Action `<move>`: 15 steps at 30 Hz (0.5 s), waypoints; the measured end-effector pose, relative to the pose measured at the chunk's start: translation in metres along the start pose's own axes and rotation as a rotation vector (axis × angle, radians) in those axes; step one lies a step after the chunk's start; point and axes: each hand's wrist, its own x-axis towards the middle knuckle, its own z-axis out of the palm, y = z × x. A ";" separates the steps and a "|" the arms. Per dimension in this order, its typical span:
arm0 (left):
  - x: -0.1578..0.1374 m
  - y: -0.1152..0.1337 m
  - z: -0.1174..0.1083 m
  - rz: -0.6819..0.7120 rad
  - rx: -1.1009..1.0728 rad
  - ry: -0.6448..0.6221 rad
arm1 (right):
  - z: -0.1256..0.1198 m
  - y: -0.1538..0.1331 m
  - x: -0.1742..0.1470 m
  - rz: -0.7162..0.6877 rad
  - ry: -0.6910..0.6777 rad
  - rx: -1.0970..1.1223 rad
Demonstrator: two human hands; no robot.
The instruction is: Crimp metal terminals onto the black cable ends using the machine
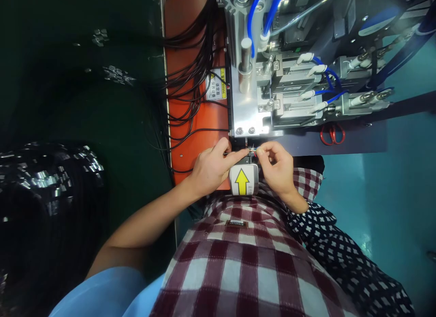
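Observation:
My left hand (pixel 215 166) is closed round a thin black cable, mostly hidden by the fingers, and its index finger stretches to the right. At that fingertip, small coloured wire ends (pixel 252 150) show at the front edge of the machine. Thumb and index finger of my right hand (pixel 277 166) pinch these fine wires from the other side. Just below the fingers sits a white machine cover (pixel 244 180) with a yellow arrow. What exactly the wires touch is too small to make out.
Black cables (pixel 194 81) lie across the orange base (pixel 185 146) to my left, beside a warning label (pixel 217 84). Ahead stands the metal machine (pixel 248 112) with blue air hoses. Red-handled scissors (pixel 332 134) rest at the right; a bundle of dark cables (pixel 51 180) lies far left.

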 end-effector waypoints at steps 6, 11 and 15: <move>0.002 0.001 -0.003 0.048 0.033 -0.026 | 0.005 -0.013 -0.001 0.240 0.003 0.173; 0.004 0.002 -0.003 0.084 0.145 -0.006 | 0.006 -0.014 -0.001 0.264 0.019 0.132; 0.005 0.004 -0.002 0.105 0.202 0.047 | 0.001 -0.015 -0.001 0.065 0.023 -0.119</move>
